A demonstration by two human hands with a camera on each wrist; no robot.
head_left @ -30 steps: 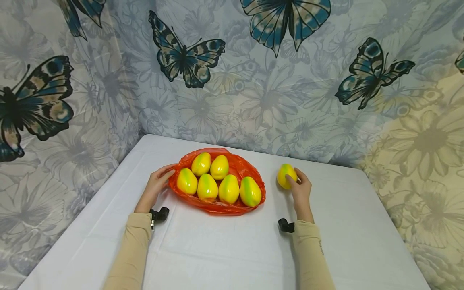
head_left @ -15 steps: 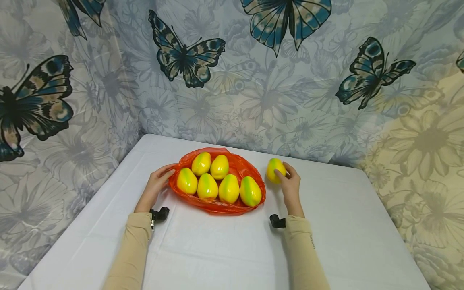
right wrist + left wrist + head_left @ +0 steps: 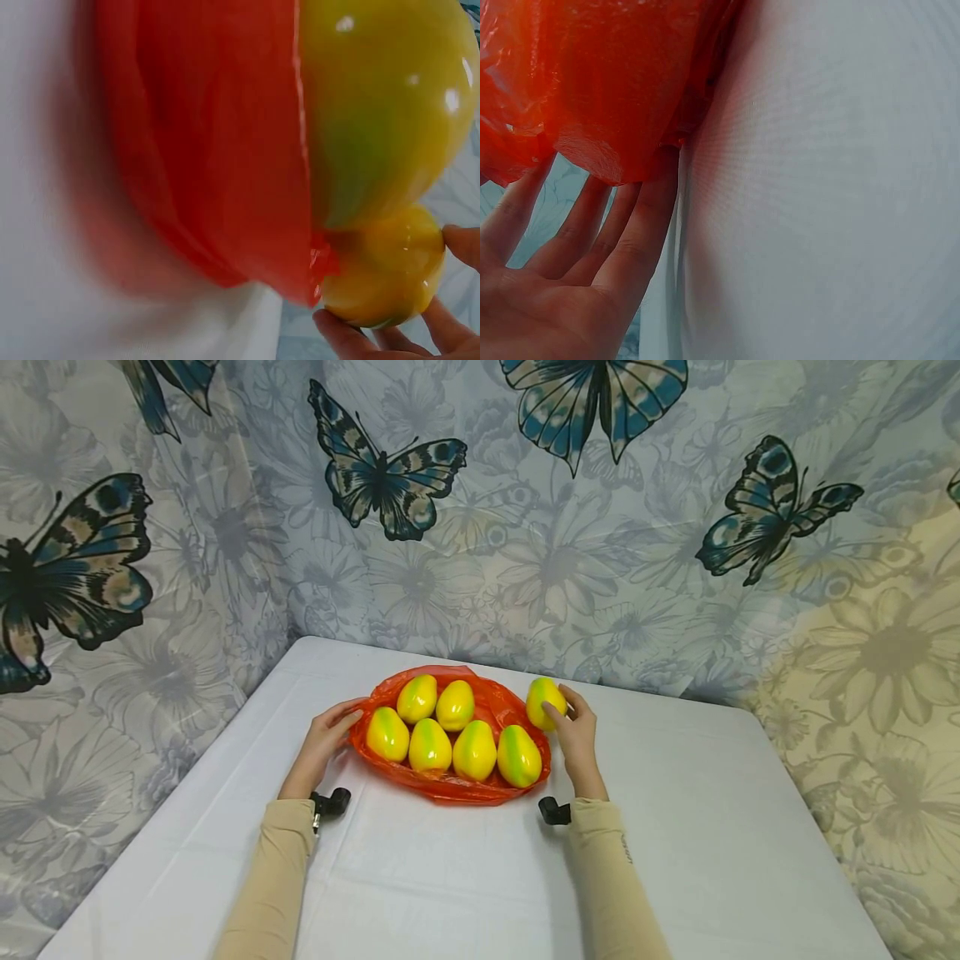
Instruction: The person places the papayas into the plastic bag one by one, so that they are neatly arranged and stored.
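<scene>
A red plastic bag [image 3: 442, 789] lies spread open on the white table, holding several glossy yellow mango-shaped fruits [image 3: 474, 750] with green streaks. My left hand [image 3: 326, 743] touches the bag's left rim; in the left wrist view its fingers [image 3: 634, 247] reach straight to the bag, with the tips hidden by it. With thumb and fingers, my right hand [image 3: 577, 743] grips one more mango-shaped fruit [image 3: 545, 702] at the bag's upper right rim. In the right wrist view this gripped fruit [image 3: 390, 274] appears beyond a nearer fruit [image 3: 382, 112] inside the bag.
The white-covered table [image 3: 450, 885] runs back to a wall hung with butterfly-and-flower cloth [image 3: 555, 560]. Each wrist wears a black camera, the left one [image 3: 330, 804] below the bag's left end and the right one [image 3: 555, 811] below its right end.
My right hand has carried its fruit leftward and slightly away from me, from the table's right side to the bag's rim. The left hand and the bag have stayed in place.
</scene>
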